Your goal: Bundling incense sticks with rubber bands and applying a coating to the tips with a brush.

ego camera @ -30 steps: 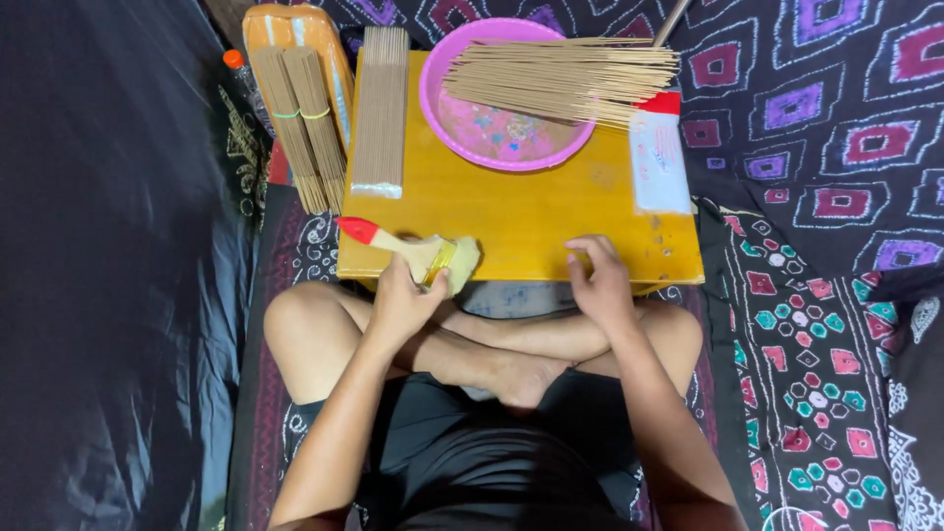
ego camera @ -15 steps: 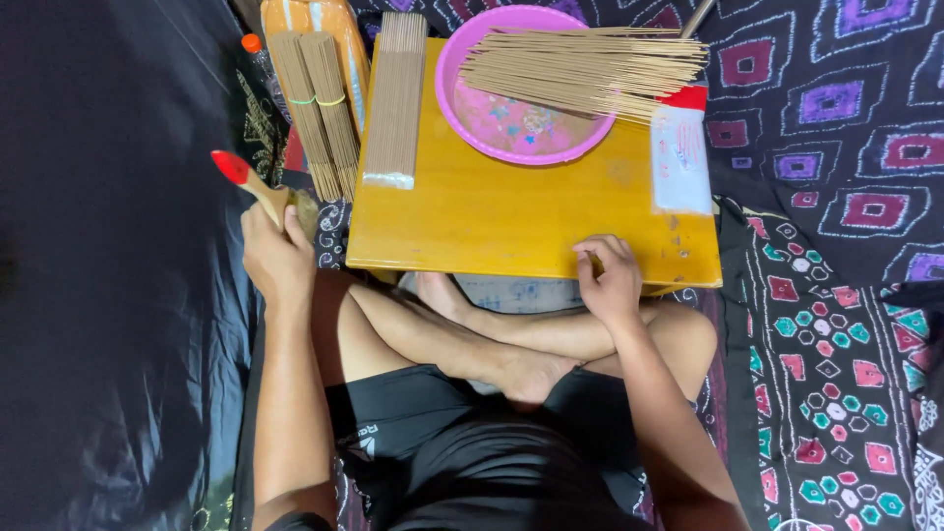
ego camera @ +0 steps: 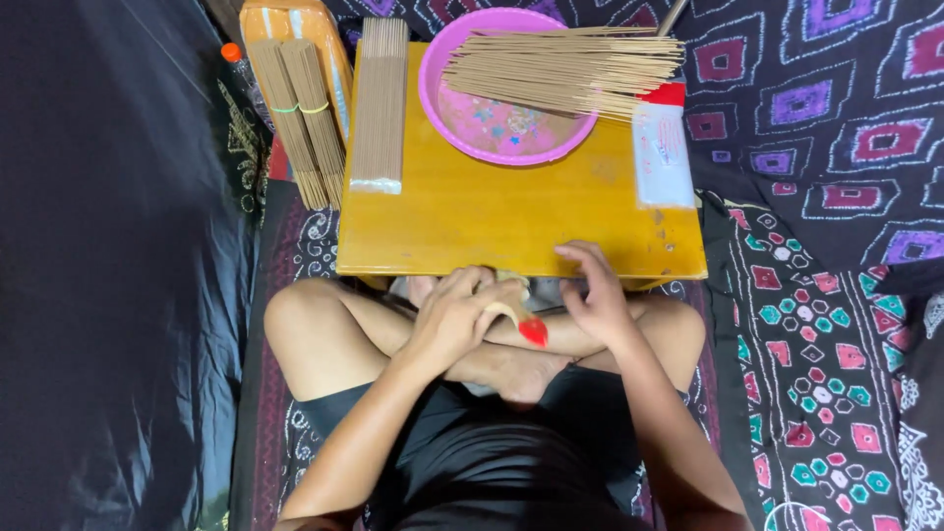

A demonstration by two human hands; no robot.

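While seated cross-legged at the near edge of the yellow bench (ego camera: 511,211), holding a paintbrush (ego camera: 518,317) in the left hand (ego camera: 454,320), fingers (ego camera: 470,287) clenched round the wooden handle, red tip pointing toward the body, bristles tucked under the bench edge. Right hand (ego camera: 597,295) just beside, fingers loose and curled, resting on that same edge, grasping nothing visible. Farther across the bench: pink bowl (ego camera: 506,133) bearing loose incense sticks (ego camera: 565,71), flat stick bundle (ego camera: 379,103) at its left side.
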